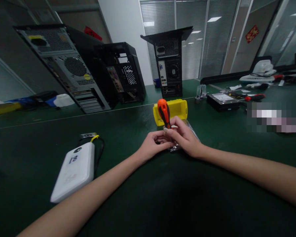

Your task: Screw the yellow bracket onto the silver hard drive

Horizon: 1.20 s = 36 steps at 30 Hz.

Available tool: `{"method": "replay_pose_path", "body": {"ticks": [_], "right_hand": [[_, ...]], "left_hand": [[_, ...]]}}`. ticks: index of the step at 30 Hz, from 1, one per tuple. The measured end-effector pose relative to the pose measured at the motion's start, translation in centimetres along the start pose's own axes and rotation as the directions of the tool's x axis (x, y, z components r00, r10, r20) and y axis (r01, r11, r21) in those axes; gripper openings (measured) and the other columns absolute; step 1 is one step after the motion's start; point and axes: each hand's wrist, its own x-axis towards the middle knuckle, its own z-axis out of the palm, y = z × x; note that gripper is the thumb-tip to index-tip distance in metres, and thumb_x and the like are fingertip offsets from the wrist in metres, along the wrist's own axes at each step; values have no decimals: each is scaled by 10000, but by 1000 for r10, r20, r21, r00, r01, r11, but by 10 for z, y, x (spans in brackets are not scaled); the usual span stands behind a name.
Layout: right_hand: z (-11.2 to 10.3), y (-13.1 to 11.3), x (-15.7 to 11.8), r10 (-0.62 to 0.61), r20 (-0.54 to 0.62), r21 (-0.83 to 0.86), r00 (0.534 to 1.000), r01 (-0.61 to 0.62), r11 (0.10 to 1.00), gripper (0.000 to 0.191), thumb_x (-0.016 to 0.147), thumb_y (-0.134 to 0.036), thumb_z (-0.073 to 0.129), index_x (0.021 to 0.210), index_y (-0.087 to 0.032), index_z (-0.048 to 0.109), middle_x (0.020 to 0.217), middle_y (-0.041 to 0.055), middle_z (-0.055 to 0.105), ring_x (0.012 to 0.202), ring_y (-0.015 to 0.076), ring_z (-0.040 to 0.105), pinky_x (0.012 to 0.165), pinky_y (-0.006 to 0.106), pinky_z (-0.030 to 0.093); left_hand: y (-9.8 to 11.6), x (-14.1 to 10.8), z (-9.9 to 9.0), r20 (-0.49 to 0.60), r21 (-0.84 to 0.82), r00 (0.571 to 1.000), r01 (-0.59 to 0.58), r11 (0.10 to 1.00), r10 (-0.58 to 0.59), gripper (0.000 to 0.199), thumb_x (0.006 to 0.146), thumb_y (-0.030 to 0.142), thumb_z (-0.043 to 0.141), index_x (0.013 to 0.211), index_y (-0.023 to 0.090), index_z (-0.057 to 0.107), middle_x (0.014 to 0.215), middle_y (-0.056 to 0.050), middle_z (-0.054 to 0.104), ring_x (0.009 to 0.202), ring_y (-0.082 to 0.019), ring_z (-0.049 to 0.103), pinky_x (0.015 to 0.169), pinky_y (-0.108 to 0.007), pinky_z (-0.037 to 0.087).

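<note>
A screwdriver (164, 112) with an orange and black handle stands nearly upright in my right hand (188, 140), the thumb and fingers closed around its lower grip. Its tip is hidden by my hands. My left hand (151, 144) curls beside it, with fingers and thumb at the near left side of a flat silvery metal device (191, 126). Most of that device lies hidden under both hands, so its kind cannot be made out. Just behind the hands, a yellow plastic bin (179, 107) rests on its side, its opening facing me.
A white power bank (75, 168) with a cable lies left, close to my forearm. Computer cases (88, 65) stand along the back, another case (169, 65) behind the bin. At right are a hard drive (222, 98), red-handled pliers (255, 97) and a small clear container (201, 91).
</note>
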Motion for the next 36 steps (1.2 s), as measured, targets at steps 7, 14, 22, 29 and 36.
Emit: {"method": "replay_pose_path", "body": {"ticks": [7,14,22,29,36], "right_hand": [[0,0,-1,-1,-13,-6,1000,1,1000,163,907,-352,445,890,-210,366,710,-26,420,625,96,446,568,238,373],[2,1,1,-11,-22,-47,1000,10,999,162,906,-365,432,914,-211,381,740,-12,472,672,114,494,611,254,416],[2,0,0,6,-5,-27,1000,-6,1000,161,908,-365,431,942,-210,403,760,-6,472,692,120,491,632,263,419],[3,2,0,21,16,3,1000,-21,1000,195,908,-388,430,962,-204,400,748,-13,474,654,115,485,621,262,405],[3,-1,1,33,23,6,999,-33,999,204,907,-393,428,955,-198,391,731,-21,459,626,104,475,598,245,397]], "left_hand": [[4,0,0,16,-21,1000,11,1000,-11,299,695,227,731,957,108,648,831,-45,699,743,-143,659,727,-269,520],[6,0,-2,10,3,1000,-17,1000,17,257,688,225,734,904,110,654,791,-33,681,704,-130,632,677,-257,503],[4,2,-1,4,21,999,-36,999,36,274,678,240,736,912,121,660,774,-21,675,681,-129,616,634,-245,488],[4,1,-2,-5,27,1000,-24,999,24,288,675,243,741,924,123,658,780,-26,672,678,-130,609,625,-247,484],[4,1,-4,-9,36,1000,-14,999,14,270,673,227,748,913,132,665,767,-6,663,654,-109,588,623,-223,472]]}}
